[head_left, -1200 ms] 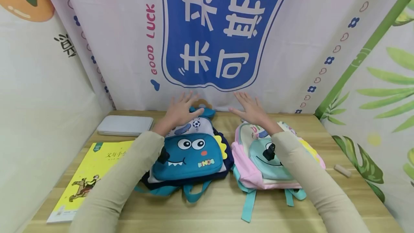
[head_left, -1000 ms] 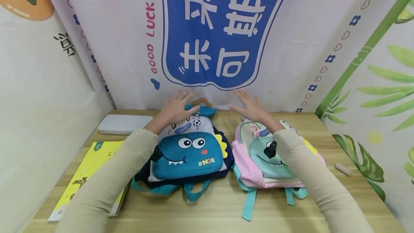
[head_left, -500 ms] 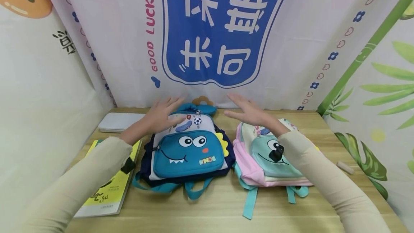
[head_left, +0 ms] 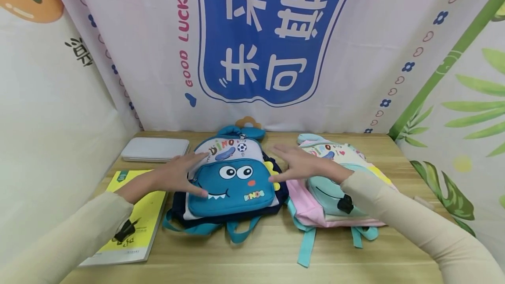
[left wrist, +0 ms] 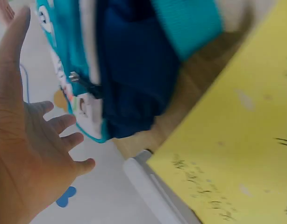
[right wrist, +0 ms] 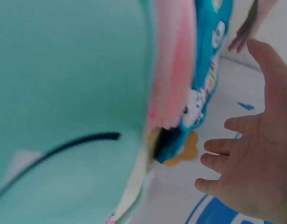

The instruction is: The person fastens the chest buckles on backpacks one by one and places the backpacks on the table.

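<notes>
A blue dinosaur backpack (head_left: 232, 187) lies face up in the middle of the table. To its right is a pink and mint backpack (head_left: 304, 207), partly covered by my right forearm. My left hand (head_left: 177, 174) hovers over the blue backpack's left side, fingers spread and thumb pointing inward. Over the gap between the two bags is my right hand (head_left: 296, 161), fingers extended and a little blurred. Both wrist views show the palms holding nothing; in the left one, the blue backpack's navy side (left wrist: 134, 70) and a zipper pull appear beside the hand.
A yellow book (head_left: 146, 227) lies at the left, partly under my left forearm. Behind it sits a pale flat case (head_left: 155, 149). A small beige stick-like piece (head_left: 424, 203) is at the right. Printed cloth walls (head_left: 158, 78) enclose the table's back and sides.
Both hands have come down and toward me from near the back wall. The left hand has also shifted left, uncovering more of the blue backpack. The bags stay in place.
</notes>
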The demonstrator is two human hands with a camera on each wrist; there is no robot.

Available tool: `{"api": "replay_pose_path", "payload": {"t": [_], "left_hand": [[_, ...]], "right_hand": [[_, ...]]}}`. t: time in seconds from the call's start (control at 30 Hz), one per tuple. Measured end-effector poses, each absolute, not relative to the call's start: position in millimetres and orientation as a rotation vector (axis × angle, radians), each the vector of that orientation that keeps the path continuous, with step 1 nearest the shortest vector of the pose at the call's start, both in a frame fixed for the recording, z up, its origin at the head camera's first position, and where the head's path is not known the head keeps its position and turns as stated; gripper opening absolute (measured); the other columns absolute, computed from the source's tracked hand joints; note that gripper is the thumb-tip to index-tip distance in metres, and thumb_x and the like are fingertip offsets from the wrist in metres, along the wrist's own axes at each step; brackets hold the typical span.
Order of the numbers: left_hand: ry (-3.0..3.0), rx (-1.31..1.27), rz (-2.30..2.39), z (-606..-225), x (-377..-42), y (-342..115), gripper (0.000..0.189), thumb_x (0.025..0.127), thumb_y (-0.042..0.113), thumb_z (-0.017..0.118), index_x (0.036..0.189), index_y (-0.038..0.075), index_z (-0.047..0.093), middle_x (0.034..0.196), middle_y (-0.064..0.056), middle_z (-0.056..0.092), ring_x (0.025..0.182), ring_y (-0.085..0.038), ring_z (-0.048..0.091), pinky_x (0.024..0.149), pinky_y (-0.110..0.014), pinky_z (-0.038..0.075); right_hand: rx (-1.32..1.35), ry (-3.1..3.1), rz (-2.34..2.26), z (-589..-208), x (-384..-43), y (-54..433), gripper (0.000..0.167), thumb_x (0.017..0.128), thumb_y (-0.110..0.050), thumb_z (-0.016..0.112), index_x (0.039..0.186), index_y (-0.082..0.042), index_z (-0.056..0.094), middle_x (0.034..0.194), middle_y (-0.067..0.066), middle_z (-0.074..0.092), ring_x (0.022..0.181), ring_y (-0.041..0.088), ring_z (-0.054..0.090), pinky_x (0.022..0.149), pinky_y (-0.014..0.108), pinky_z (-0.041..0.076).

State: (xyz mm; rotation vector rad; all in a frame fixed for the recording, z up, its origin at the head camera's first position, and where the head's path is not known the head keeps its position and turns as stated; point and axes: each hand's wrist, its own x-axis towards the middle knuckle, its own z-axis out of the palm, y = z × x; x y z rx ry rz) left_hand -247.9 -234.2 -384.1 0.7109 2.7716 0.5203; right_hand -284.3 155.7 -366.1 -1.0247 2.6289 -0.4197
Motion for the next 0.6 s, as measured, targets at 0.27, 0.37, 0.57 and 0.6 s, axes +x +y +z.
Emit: {"api": "replay_pose_path", "payload": {"t": [0.27,0.37,0.57,0.6], "left_hand": [[2.765,0.853,0.412,-398,-235,-245,0.133,0.063,0.074,0.083,0.161,0.005,0.024,0.157,-0.025,0.037,0.138,-0.048,0.04,0.105,-0.07,0.041],[2.778,0.882,0.364,-400,-232,-246,0.137,0.059,0.077,0.083,0.16,0.004,0.026,0.154,-0.025,0.037,0.136,-0.047,0.04,0.104,-0.069,0.042],[2.813,0.919,0.334,-404,-228,-245,0.139,0.056,0.077,0.084,0.16,0.005,0.026,0.153,-0.028,0.036,0.136,-0.048,0.038,0.105,-0.07,0.041],[2.819,0.911,0.337,-405,-227,-245,0.139,0.056,0.078,0.084,0.16,0.005,0.026,0.154,-0.029,0.035,0.136,-0.049,0.037,0.104,-0.07,0.041]], "right_hand": [[-0.991,2.531,-0.233,-382,-272,149,0.124,0.078,-0.072,0.074,0.165,-0.01,0.01,0.169,0.021,0.014,0.157,0.039,0.013,0.124,0.064,0.011],[-0.964,2.519,-0.16,-385,-270,147,0.132,0.074,-0.072,0.078,0.164,-0.008,0.006,0.169,0.023,0.014,0.157,0.039,0.014,0.125,0.062,0.011],[-0.978,2.511,-0.074,-391,-267,143,0.135,0.073,-0.064,0.084,0.163,-0.003,0.005,0.165,0.028,0.022,0.154,0.043,0.021,0.125,0.061,0.015],[-0.978,2.516,-0.068,-392,-266,142,0.135,0.072,-0.062,0.085,0.163,-0.003,0.005,0.165,0.028,0.023,0.154,0.043,0.022,0.124,0.06,0.015]]}}
